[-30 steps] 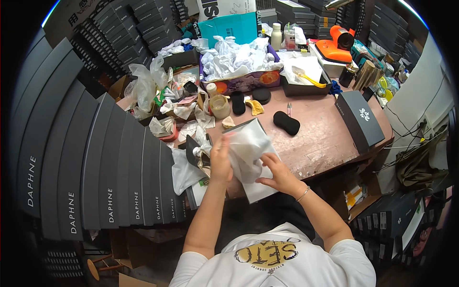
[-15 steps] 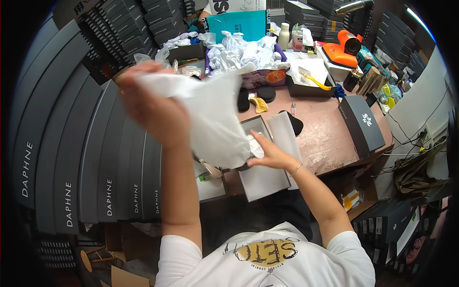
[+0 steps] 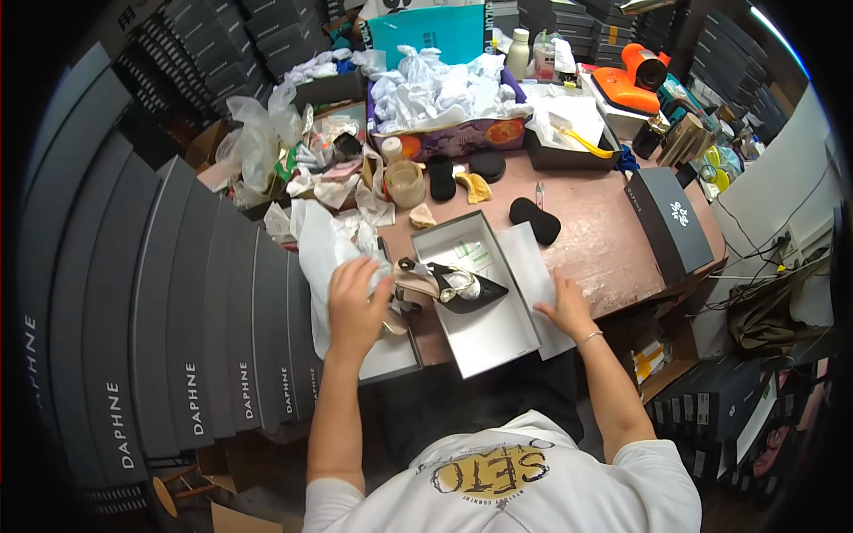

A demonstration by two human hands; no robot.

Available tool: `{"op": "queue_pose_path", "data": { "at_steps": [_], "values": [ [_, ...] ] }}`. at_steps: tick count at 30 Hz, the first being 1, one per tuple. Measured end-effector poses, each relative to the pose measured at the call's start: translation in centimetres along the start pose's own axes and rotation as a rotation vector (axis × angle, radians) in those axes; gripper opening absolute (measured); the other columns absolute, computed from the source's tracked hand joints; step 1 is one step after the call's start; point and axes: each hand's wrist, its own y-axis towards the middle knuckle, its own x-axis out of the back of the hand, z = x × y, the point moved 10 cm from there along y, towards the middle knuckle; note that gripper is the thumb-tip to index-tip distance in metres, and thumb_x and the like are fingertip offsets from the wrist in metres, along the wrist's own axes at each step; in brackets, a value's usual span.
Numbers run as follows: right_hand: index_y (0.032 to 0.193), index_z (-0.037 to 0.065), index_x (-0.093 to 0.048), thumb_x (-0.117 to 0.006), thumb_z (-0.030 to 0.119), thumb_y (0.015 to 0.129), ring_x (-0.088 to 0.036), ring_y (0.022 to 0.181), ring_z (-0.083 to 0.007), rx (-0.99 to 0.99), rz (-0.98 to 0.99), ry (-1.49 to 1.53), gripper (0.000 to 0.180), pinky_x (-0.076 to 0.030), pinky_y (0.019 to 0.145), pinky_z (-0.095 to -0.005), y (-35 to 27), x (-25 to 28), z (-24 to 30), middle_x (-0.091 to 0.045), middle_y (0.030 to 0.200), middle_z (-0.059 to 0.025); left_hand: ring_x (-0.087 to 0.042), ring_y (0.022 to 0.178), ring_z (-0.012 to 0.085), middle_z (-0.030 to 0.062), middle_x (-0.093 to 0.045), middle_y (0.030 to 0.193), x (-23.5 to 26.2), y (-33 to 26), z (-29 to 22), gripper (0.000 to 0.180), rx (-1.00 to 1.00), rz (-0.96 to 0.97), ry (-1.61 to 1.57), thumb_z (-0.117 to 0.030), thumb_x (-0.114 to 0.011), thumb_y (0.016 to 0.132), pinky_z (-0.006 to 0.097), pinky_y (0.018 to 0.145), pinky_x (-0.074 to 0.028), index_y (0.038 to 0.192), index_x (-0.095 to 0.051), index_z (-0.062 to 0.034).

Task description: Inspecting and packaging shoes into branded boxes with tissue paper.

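A black pointed-toe shoe (image 3: pixel 471 293) with a pale insole and a shiny ornament lies across the left edge of an open white-lined shoebox (image 3: pixel 487 345). Just left of the shoe is my left hand (image 3: pixel 354 306), its thumb apart from its fingers. White tissue paper (image 3: pixel 322 258) lies beside and behind that hand. Another box part (image 3: pixel 386 360) sits below it, with a second shoe (image 3: pixel 395 322) partly hidden by my fingers. My right hand (image 3: pixel 569 306), thumb spread, rests at the right edge of a white paper sheet (image 3: pixel 526 258) along the box.
Behind stands a purple box (image 3: pixel 489 135) full of crumpled white paper. A jar (image 3: pixel 405 184), black pads (image 3: pixel 536 220) and a yellow scrap (image 3: pixel 474 186) lie on the pink table (image 3: pixel 613 258). Dark shoeboxes (image 3: pixel 191 311) line the left; a dark box lid (image 3: pixel 671 222) stands right.
My left hand has come down from the upper left, and the tissue paper it raised now lies left of the box. My right hand has moved from the box to the paper sheet.
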Motion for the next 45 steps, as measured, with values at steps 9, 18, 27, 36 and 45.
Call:
{"op": "queue_pose_path", "data": {
  "at_steps": [9,18,27,36,45],
  "values": [
    [0.134,0.001,-0.04,-0.072,0.01,0.076,-0.059,0.07,-0.0269,0.057,-0.23,0.606,0.066,-0.049,0.068,-0.0384,-1.0,0.8,-2.1,-0.059,0.078,-0.0136,-0.067,0.096,0.0295,0.0157,-0.069,0.103,-22.6,1.0,0.3,0.036,-0.145,1.265,0.473,-0.025,-0.076,0.068,0.039,0.078,-0.055,0.097,-0.071,-0.0029],
    [0.137,0.005,-0.041,-0.055,-0.005,0.079,-0.058,0.087,-0.0358,0.41,-0.48,0.374,0.061,-0.049,0.073,-0.0414,-3.0,14.0,11.9,-0.057,0.099,-0.0175,-0.067,0.087,0.0295,0.0181,-0.069,0.094,-13.3,3.8,-0.3,0.026,-0.097,0.967,0.161,-0.013,-0.066,0.078,0.038,0.077,-0.052,0.098,-0.067,0.0026],
    [0.11,0.006,-0.061,-0.053,0.007,0.086,-0.061,0.084,-0.0314,0.596,0.105,0.233,0.025,-0.051,0.072,-0.0401,-2.5,-6.4,18.1,-0.061,0.092,-0.0147,-0.057,0.105,0.0172,0.0076,-0.056,0.117,-5.9,-10.1,2.9,0.05,0.893,0.305,-1.49,0.001,-0.052,0.085,0.033,0.094,-0.046,0.134,-0.041,-0.0033],
    [0.111,0.008,-0.062,-0.074,0.013,0.07,-0.062,0.084,-0.0272,0.995,0.242,0.183,0.043,-0.052,0.072,-0.0355,-10.0,4.1,27.1,-0.057,0.103,-0.0076,-0.06,0.109,0.0277,0.014,-0.059,0.121,-12.2,-19.1,-3.3,0.05,1.144,0.393,-2.122,-0.046,-0.038,0.099,0.045,0.093,-0.051,0.128,-0.049,-0.006],
    [0.116,0.005,-0.058,-0.072,0.017,0.073,-0.063,0.078,-0.0279,0.704,0.523,0.734,0.046,-0.05,0.069,-0.0348,-9.7,0.2,20.7,-0.062,0.095,-0.0119,-0.059,0.109,0.0353,0.0206,-0.052,0.123,-10.0,-23.0,-6.0,0.078,1.055,0.356,-1.863,-0.004,-0.056,0.078,0.046,0.095,-0.049,0.146,-0.021,-0.0176]
  ]
}}
